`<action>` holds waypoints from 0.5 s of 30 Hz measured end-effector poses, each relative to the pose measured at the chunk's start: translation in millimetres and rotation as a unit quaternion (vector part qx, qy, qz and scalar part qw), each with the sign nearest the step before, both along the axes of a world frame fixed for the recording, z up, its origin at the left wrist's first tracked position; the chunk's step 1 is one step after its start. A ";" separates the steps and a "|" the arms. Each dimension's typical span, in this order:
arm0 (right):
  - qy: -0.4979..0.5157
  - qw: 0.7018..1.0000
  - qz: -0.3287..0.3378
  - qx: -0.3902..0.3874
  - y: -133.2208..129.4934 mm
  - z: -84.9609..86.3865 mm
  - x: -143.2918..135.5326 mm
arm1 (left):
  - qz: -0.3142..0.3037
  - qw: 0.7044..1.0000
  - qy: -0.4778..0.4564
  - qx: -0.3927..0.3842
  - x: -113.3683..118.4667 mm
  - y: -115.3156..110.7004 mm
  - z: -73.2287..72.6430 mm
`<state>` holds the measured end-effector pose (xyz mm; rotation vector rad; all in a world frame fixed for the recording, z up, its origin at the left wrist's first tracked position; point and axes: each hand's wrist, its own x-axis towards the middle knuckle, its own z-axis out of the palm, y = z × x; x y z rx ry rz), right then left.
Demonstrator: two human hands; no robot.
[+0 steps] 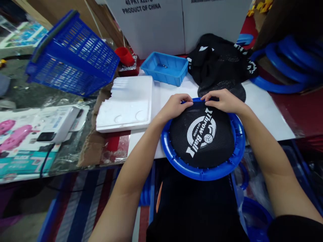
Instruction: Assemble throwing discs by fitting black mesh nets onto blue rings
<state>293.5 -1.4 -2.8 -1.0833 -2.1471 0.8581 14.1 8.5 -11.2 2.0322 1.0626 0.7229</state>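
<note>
Blue plastic ring (202,174), one, round and ribbed, framing one black mesh disc (222,144) and overhanging the near edge of the white-covered table (270,124). Being pinched at the far rim by left hand (177,106) and right hand (224,101), near one ragged-edged foam slab (130,101).

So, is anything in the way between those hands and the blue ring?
Nothing visible: the left hand and right hand both touch the far edge of the blue ring, where the black mesh meets it.
</note>
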 end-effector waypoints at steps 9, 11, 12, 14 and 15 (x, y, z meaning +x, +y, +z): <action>-0.037 0.998 -0.048 0.028 5.0 -5.7 -0.3 | 0.030 0.997 -0.028 -0.061 3.9 15.9 -14.6; -0.057 0.997 -0.041 0.030 7.4 -6.4 -1.2 | 0.016 0.997 -0.027 -0.076 3.1 19.3 -14.6; -0.071 0.996 -0.038 0.030 8.6 -6.8 -2.0 | 0.013 0.996 -0.026 -0.079 2.8 20.5 -14.5; -0.102 0.993 -0.039 0.038 10.7 -7.6 -4.3 | 0.013 0.997 -0.021 -0.077 2.8 21.7 -14.2; -0.116 0.991 -0.043 0.045 11.6 -8.0 -5.3 | 0.014 0.997 -0.017 -0.073 2.9 21.7 -14.1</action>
